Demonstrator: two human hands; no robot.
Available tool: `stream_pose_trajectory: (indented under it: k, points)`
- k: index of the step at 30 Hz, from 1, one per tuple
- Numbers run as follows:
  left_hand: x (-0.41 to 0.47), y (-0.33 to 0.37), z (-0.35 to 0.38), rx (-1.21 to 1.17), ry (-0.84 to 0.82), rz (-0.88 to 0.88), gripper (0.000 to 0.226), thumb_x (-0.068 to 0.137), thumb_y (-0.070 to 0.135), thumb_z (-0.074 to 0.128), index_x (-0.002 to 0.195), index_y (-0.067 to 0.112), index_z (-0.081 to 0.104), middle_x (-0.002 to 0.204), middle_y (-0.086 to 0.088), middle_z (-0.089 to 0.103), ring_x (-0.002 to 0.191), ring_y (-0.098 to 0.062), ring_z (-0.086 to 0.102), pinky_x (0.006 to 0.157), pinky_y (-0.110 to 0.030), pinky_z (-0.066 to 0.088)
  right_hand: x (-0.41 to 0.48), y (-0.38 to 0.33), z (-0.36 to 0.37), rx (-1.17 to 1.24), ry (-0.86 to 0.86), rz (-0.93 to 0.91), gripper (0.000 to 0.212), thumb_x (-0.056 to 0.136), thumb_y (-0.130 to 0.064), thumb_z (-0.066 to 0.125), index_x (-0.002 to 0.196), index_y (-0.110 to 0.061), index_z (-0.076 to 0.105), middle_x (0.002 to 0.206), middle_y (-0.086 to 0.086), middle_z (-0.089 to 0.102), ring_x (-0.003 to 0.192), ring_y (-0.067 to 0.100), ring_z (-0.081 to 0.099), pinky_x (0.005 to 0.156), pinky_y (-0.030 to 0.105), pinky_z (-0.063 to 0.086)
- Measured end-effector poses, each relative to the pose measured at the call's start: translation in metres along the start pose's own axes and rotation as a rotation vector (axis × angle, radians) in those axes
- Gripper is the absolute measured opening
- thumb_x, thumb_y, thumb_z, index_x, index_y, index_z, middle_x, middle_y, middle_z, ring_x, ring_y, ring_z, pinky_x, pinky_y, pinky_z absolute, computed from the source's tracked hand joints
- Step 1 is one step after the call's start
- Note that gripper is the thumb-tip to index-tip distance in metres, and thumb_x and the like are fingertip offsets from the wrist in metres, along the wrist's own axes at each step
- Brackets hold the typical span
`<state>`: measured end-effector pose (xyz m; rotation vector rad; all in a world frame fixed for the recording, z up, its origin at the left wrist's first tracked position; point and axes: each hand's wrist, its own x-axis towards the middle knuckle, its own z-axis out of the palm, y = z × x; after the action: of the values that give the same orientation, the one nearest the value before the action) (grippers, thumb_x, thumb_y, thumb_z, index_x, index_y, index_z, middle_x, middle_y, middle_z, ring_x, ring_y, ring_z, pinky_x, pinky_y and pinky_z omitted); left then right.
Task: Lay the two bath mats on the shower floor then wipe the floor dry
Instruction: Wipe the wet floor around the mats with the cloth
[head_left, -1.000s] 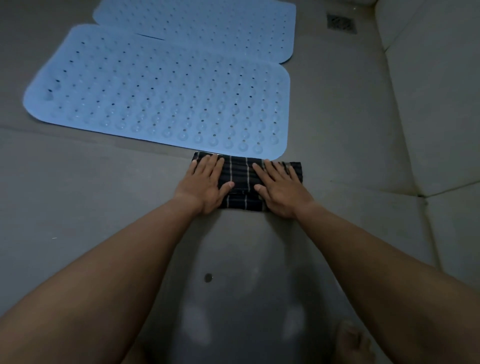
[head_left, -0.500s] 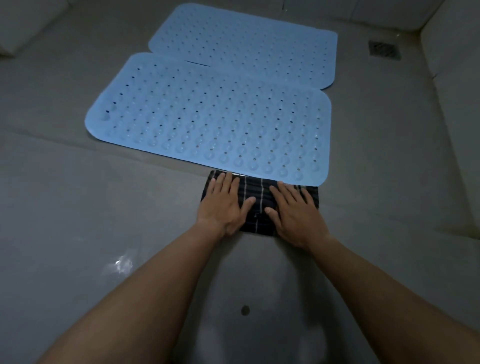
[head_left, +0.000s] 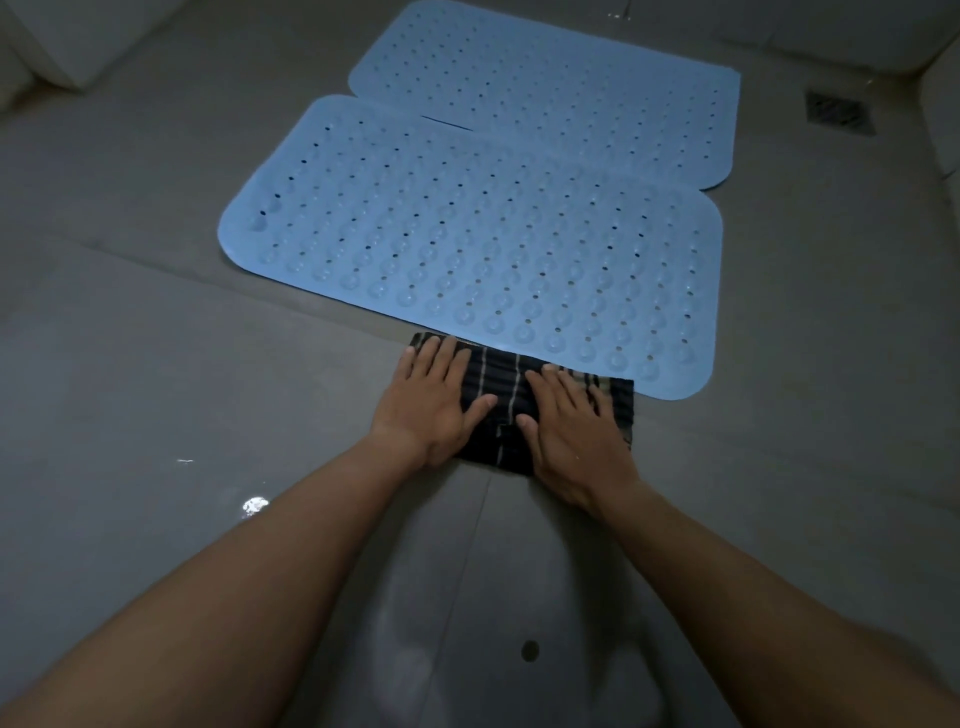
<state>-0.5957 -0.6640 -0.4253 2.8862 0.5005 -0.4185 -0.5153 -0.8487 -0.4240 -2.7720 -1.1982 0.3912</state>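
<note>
Shower floor: a grey, matt tiled floor fills nearly the whole frame, with a joint line running across the left and another down the lower centre.
Near mat: a pale blue rubber bath mat with rounded corners, rows of small holes and round bumps lies flat on the floor in the centre of the frame.
Far mat: a second pale blue rubber bath mat of the same pattern lies flat in the upper centre, set off to the right, its near edge overlapped by the first mat's far edge.
Cloth: a dark folded cloth with thin pale stripes lies on the floor just below centre, its far edge meeting the near mat's front edge by the lower right corner; whether it tucks under the mat cannot be told.
Left hand: the left hand lies palm down on the cloth's left half, fingers straight and spread, pressing and gripping nothing.
Right hand: the right hand lies palm down on the cloth's right half, fingers likewise straight and flat, thumb close to the left thumb.
Drain: a dark square grated floor drain sits in the upper right, well apart from the cloth.
Wet glint: a small bright patch shines on the floor at lower left.
Spot: a small dark round mark shows on the floor at the bottom centre, between the forearms.
</note>
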Motion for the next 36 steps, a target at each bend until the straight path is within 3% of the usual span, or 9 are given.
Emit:
stream_pose_trajectory:
  k: [7,12,18,24,30,33,36]
  points:
    - [-0.002,-0.081,-0.014,0.067,0.015,-0.038,0.083,0.093,0.068,0.005,0.158,0.017,0.01,0.167,-0.004,0.002,0.153,-0.019,-0.007,0.123,-0.05,-0.005,0.046,-0.058,-0.003,0.006,0.006,-0.111,0.058,0.1,-0.053,0.028,0.151,-0.025,0.031,0.16,0.003,0.03,0.145,0.022,0.026,0.114,0.051,0.023]
    - [-0.005,-0.098,-0.015,0.076,0.141,0.052,0.078,0.097,0.059,0.007,0.154,0.01,0.029,0.163,-0.012,0.024,0.152,-0.026,0.014,0.124,-0.04,0.003,0.06,-0.07,-0.001,0.062,0.023,-0.146,0.058,0.099,-0.052,0.031,0.151,-0.026,0.034,0.159,0.002,0.032,0.144,0.02,0.028,0.116,0.048,0.021]
    - [-0.002,-0.13,-0.013,-0.01,0.144,0.082,0.076,0.099,0.062,0.018,0.155,0.012,0.025,0.164,-0.009,0.019,0.152,-0.021,0.01,0.125,-0.035,0.001,0.066,-0.082,0.011,0.089,0.017,-0.167,0.058,0.103,-0.046,0.019,0.156,-0.023,0.021,0.163,0.002,0.022,0.151,0.016,0.012,0.123,0.044,0.006]
    - [-0.001,-0.196,-0.025,0.035,0.1,0.047,0.082,0.096,0.066,0.014,0.155,0.01,0.026,0.163,-0.011,0.021,0.152,-0.023,0.014,0.125,-0.04,0.008,0.1,-0.14,0.016,0.12,0.004,-0.198,0.058,0.104,-0.045,0.021,0.156,-0.02,0.018,0.164,0.006,0.018,0.152,0.019,0.008,0.122,0.048,0.004]
    - [0.001,-0.26,-0.041,0.104,0.035,-0.031,0.089,0.09,0.07,0.0,0.157,0.015,0.017,0.166,-0.005,0.011,0.153,-0.019,0.005,0.125,-0.041,0.001,0.14,-0.198,0.023,0.141,0.006,-0.236,0.058,0.103,-0.044,0.024,0.155,-0.017,0.022,0.163,0.009,0.02,0.152,0.022,0.012,0.123,0.047,0.004]
    - [0.002,-0.272,-0.049,0.161,-0.004,-0.046,0.09,0.086,0.068,-0.01,0.159,0.017,0.008,0.167,-0.002,0.001,0.154,-0.02,-0.005,0.124,-0.045,-0.006,0.146,-0.211,0.014,0.172,-0.065,-0.223,0.057,0.104,-0.045,0.024,0.155,-0.018,0.02,0.165,0.007,0.012,0.152,0.018,0.004,0.123,0.042,-0.001]
    - [0.005,-0.266,-0.051,0.184,-0.023,-0.04,0.077,0.098,0.06,0.002,0.159,0.013,0.007,0.167,-0.007,0.001,0.154,-0.024,-0.005,0.124,-0.045,-0.003,0.148,-0.208,0.005,0.124,-0.178,-0.238,0.061,0.105,-0.048,0.021,0.158,-0.022,0.008,0.166,0.003,0.0,0.152,0.014,-0.006,0.122,0.038,-0.006]
